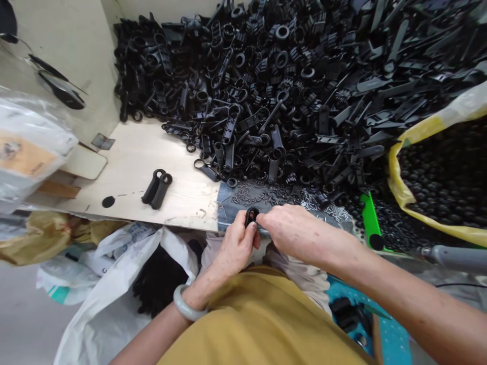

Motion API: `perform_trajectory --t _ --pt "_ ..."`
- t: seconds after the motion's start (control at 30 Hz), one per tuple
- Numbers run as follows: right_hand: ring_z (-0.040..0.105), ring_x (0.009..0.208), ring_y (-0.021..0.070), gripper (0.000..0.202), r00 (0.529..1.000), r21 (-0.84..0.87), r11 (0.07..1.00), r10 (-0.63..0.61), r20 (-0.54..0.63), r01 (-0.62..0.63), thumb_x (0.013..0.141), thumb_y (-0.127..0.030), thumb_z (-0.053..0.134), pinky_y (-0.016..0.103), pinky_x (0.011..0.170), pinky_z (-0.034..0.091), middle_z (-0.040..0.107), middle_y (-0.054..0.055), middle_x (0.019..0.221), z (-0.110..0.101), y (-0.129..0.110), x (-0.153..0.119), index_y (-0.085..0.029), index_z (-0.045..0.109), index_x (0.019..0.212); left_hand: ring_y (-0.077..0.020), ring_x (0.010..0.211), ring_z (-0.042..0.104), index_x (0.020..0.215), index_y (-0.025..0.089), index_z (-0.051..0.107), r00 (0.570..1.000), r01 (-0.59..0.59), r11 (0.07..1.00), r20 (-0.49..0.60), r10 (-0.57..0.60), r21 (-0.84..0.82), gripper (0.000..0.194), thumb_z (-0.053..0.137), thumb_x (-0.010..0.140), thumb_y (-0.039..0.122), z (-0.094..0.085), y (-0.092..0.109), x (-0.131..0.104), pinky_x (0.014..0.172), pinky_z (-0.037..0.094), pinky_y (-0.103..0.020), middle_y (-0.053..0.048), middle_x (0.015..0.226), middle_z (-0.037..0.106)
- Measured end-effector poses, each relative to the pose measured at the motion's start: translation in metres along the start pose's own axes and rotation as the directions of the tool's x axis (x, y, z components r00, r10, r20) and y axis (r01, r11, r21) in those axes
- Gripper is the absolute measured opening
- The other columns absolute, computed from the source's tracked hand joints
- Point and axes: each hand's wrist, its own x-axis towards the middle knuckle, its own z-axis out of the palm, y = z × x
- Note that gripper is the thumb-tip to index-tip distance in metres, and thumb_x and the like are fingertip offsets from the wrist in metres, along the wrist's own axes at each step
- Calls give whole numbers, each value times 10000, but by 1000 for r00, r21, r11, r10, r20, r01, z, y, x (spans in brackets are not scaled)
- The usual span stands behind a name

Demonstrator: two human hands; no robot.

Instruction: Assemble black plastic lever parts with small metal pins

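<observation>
Close to my body, at the table's front edge, my left hand (238,241) is closed around a black plastic handle part (251,215) with a ring-shaped end facing up. My right hand (283,223) reaches over to that ring end, its fingers bent and pressed together against it. Whether a small piece sits between the right fingertips is hidden. Just beyond the hands, tiny dark metal bits (262,195) and silvery pins (337,213) are scattered on a grey-blue mat (226,203). Two similar ring-ended handle parts (162,191) lie side by side on the pale board (182,190) to the left.
A large heap of black plastic parts (243,91) covers the back. At right are a yellow-rimmed bag (399,182) of small black balls, a green piece (371,220) and a grey tool (452,257). A white sack (95,309) with black parts hangs at lower left.
</observation>
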Motion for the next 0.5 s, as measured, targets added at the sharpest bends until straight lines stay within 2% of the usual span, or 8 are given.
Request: perform_trajectory --t 0.13,0.3,0.5 --pt "740 748 206 149 994 -6 999 -34 102 35 836 -106 654 245 660 494 755 71 750 -13 4 3 -188 776 811 -145 590 521 984 234 447 1000 8 1000 -1 -8 7 224 408 1048 446 0 -3 1 616 370 -270 55 652 576" --pt "753 789 210 185 969 -73 992 -84 231 104 885 -136 607 236 649 485 774 112 814 -26 6 10 -150 788 916 -142 586 520 1015 234 465 1000 8 1000 0 -8 -14 182 419 1044 407 0 -3 0 610 371 -270 51 660 597" --pt "751 775 229 208 951 -109 984 -107 291 144 871 -82 594 254 615 472 778 127 820 -31 4 19 -134 792 904 -148 580 533 995 233 479 999 18 1000 -35 -18 10 140 443 1024 365 1 2 0 605 370 -275 49 645 605"
